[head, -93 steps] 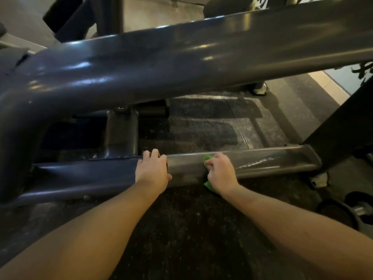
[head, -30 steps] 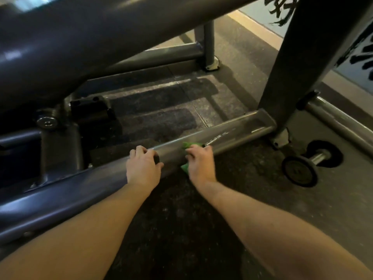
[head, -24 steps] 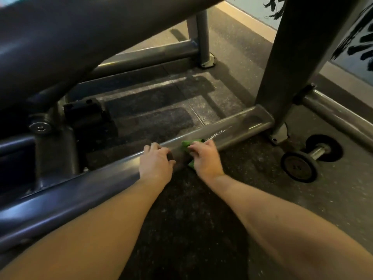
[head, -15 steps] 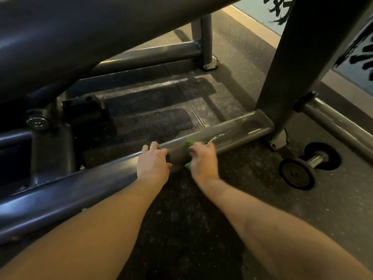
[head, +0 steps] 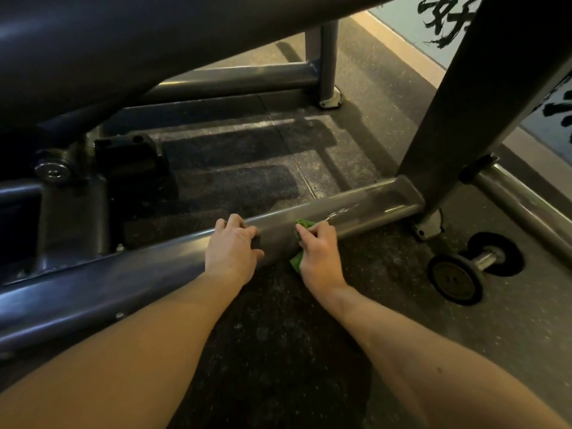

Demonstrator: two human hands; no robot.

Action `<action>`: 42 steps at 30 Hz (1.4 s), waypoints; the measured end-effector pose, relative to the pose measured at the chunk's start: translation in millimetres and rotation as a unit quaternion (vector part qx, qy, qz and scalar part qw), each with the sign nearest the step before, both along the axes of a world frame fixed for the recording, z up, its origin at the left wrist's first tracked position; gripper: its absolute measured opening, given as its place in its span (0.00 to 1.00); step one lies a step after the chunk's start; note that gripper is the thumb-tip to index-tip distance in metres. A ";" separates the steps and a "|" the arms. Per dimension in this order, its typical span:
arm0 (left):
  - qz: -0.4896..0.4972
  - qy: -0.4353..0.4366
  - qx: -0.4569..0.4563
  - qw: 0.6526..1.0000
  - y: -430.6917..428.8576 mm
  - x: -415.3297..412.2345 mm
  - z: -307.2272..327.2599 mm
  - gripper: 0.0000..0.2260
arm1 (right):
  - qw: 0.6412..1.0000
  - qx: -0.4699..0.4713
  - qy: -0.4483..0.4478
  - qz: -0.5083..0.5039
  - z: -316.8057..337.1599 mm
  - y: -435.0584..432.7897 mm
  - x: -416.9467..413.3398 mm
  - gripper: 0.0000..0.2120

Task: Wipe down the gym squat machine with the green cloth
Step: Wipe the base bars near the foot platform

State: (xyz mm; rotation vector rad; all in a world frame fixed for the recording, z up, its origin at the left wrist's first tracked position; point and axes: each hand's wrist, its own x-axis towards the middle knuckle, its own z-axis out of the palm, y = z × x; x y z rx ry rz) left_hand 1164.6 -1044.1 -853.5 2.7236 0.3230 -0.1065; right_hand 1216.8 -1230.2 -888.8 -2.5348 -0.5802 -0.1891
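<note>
At floor level, 12 o'clock | squat machine's base rail (head: 371, 209) runs 8 to 2 o'clock | left hand (head: 232, 252) curls over rail top, judged a brace | right hand (head: 319, 253), at its 3 o'clock, clutches green cloth (head: 296, 262) against rail | upright post (head: 458, 113), then dumbbell (head: 473, 270), at 2–3 o'clock likely limit onward stroke.

Dim, warm light; soft glare streaks the metal bars (head: 356, 212), deep shadows beneath, wide-angle bending at the edges.
</note>
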 end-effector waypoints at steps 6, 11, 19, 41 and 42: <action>-0.001 0.006 0.007 1.000 -0.9 0.2 1.0 0.23 | 0.991 -0.099 -0.016 0.089 7.1 -23.5 28.2 0.22; -0.003 0.011 0.012 1.000 -0.6 0.9 4.1 0.23 | 0.993 -0.106 0.019 -0.046 18.9 -29.8 49.2 0.16; -0.004 -0.005 0.008 1.000 -2.4 -3.2 2.6 0.22 | 0.985 -0.125 0.024 0.120 20.8 -12.9 15.1 0.22; -0.005 -0.013 -0.002 1.000 -0.8 -4.9 1.3 0.23 | 0.984 -0.072 0.083 -0.138 32.4 -19.7 50.8 0.13; -0.008 -0.015 -0.001 1.000 -0.2 -5.5 0.9 0.22 | 0.987 -0.068 0.090 -0.114 30.3 -11.4 38.2 0.12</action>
